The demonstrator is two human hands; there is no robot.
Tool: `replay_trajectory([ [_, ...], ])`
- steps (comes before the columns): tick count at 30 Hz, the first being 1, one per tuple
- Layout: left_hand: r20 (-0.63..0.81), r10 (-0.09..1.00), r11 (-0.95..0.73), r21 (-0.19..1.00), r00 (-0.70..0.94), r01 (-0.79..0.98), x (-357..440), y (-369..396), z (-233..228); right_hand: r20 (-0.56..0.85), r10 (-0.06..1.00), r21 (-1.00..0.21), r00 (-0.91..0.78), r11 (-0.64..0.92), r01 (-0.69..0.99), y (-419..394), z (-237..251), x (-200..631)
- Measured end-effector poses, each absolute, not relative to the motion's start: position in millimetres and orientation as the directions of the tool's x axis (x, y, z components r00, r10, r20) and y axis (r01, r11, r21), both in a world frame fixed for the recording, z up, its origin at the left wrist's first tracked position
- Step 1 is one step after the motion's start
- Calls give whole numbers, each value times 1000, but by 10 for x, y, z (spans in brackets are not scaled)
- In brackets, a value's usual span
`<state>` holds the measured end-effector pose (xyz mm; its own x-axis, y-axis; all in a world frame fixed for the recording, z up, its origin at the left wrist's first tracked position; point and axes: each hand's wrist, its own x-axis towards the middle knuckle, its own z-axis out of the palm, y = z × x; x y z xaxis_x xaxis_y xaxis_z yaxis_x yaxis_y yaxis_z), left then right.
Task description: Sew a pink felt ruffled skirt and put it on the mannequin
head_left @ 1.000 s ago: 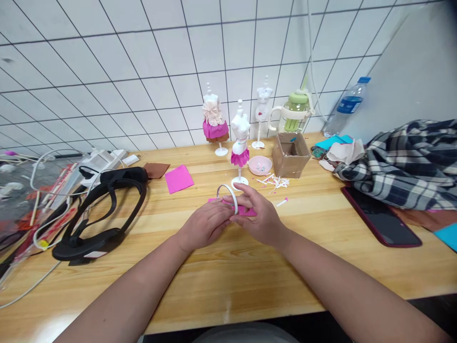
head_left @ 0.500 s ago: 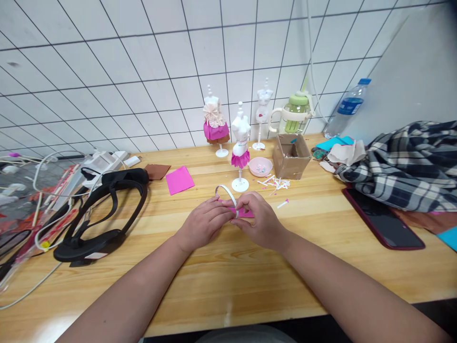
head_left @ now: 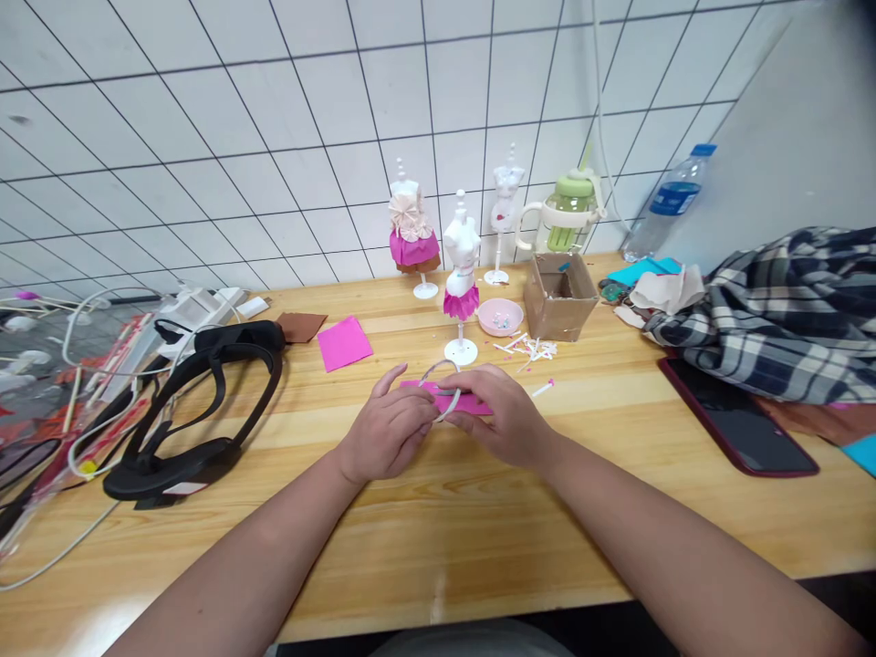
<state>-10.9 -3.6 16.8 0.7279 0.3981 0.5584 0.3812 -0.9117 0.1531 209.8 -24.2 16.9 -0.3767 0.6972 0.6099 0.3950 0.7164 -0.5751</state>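
A thin white band (head_left: 456, 401), curved in a loop like a narrow ring of tape, is between my hands. The fingers of my left hand (head_left: 387, 429) are closed at its lower left side, with one outer finger lifted. My right hand (head_left: 505, 415) has bent fingers and thumb closed at the band's right side. Under the fingertips lies a flat bright pink piece (head_left: 475, 407) of paper or cloth, partly covered by both hands. Just behind them stands a small white dress form (head_left: 462, 245) with a pink ruffled skirt (head_left: 461, 301).
Two more dress forms, one dressed (head_left: 413, 228) and one white (head_left: 506, 201), stand by the wall. A pink dish (head_left: 501, 330), cardboard box (head_left: 568, 315), green-lidded cup (head_left: 571, 201) and bottle (head_left: 674, 201) are behind. A phone (head_left: 732, 415) lies right, a black headset (head_left: 256, 411) left.
The white band has tipped lower, from a standing arch toward the pink piece. My left hand has lifted one outer finger. The right hand has shifted slightly.
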Motion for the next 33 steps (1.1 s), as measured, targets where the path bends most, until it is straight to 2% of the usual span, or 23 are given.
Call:
replay_trajectory([
  [4,533,501,-865,339,681,371,-117,-53,188,540,759,-598,-364,650,469,-222,141,2103],
  [8,517,529,-843,411,673,348,-137,-41,183,491,803,-662,-337,596,455,-224,128,2100],
  [18,521,542,-830,452,659,326,-127,-66,197,374,882,-818,-286,459,347,-231,131,2103],
  [24,492,478,-845,485,728,227,-124,-41,210,272,940,-955,-206,290,65,-198,74,2055],
  [28,477,451,-835,524,754,167,-93,-34,196,152,973,-985,-176,134,-111,-135,13,2020],
  [31,474,469,-847,480,745,228,-84,-26,147,130,982,-991,-138,126,-37,-125,15,2038],
  [33,481,474,-863,421,737,281,-86,-17,111,222,974,-967,-49,226,114,-147,46,2065],
])
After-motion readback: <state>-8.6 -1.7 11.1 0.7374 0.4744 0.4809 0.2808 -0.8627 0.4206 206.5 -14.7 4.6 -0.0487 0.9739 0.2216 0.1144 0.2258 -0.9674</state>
